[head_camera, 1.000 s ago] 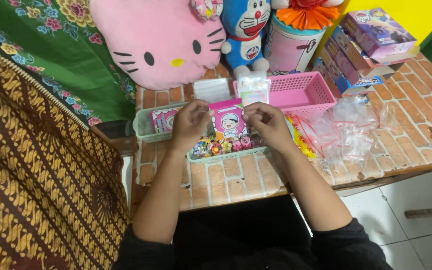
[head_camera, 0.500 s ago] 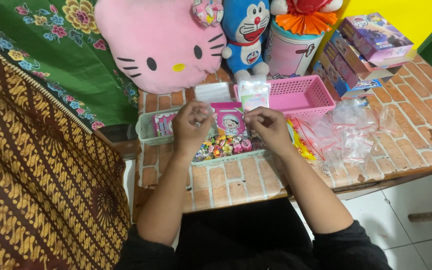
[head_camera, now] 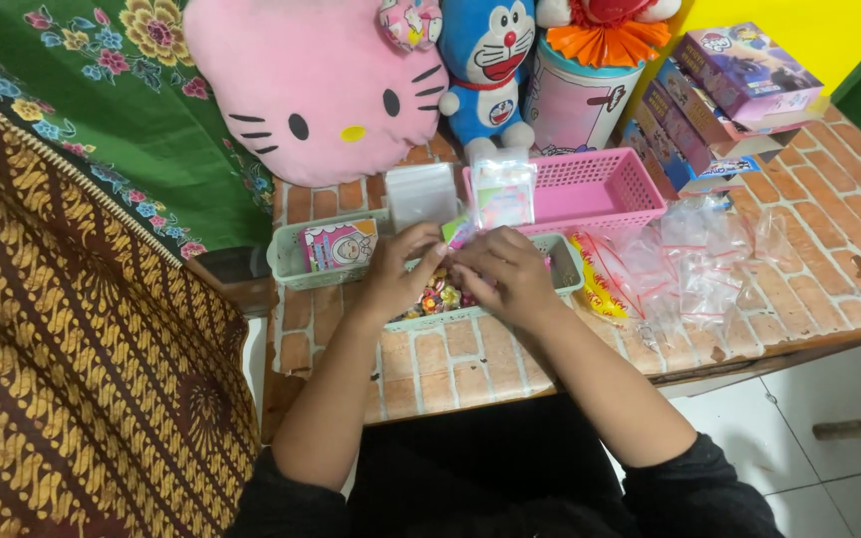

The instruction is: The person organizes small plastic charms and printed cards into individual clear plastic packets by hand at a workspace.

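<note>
A small packet [head_camera: 458, 231] is pinched between both hands over the green tray [head_camera: 568, 267] of small colourful trinkets. The left hand [head_camera: 398, 271] and right hand [head_camera: 503, 273] each have the grip pressed together on it, fingertips meeting. Just behind stands a pink basket [head_camera: 600, 189]; another green tray [head_camera: 291, 261] sits left. Clear bags [head_camera: 695, 264] crowd the right. Bare table [head_camera: 450, 374] lies between tray and near edge.
</note>
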